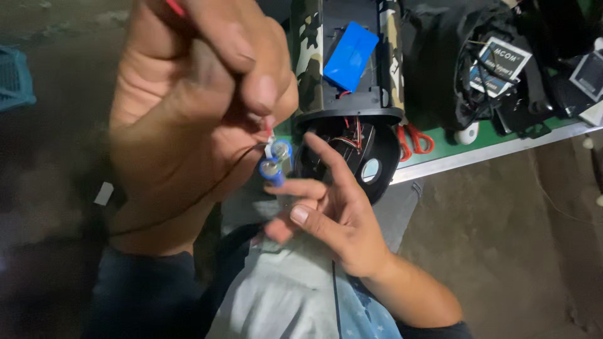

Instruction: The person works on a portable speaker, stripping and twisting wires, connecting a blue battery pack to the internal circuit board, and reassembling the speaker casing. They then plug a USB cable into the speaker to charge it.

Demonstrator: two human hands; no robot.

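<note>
My left hand [188, 107] is raised close to the camera, thumb and forefinger pinched on thin red and black wires with a small white tab. Two blue cylindrical battery cells [274, 164] hang from those wires just under the pinch. My right hand [326, 213] is below them with fingers spread, and one fingertip touches the underside of the cells. Behind stands a camouflage-patterned cylindrical speaker [309, 56], opened, with a flat blue battery pack [350, 55] and loose wires inside.
The speaker lies on a green table with a metal edge [490, 154]. Red-handled scissors [414, 139] lie next to it. A black bag with cards and cables [502, 69] sits at the right. A blue basket [12, 78] stands on the floor at the left.
</note>
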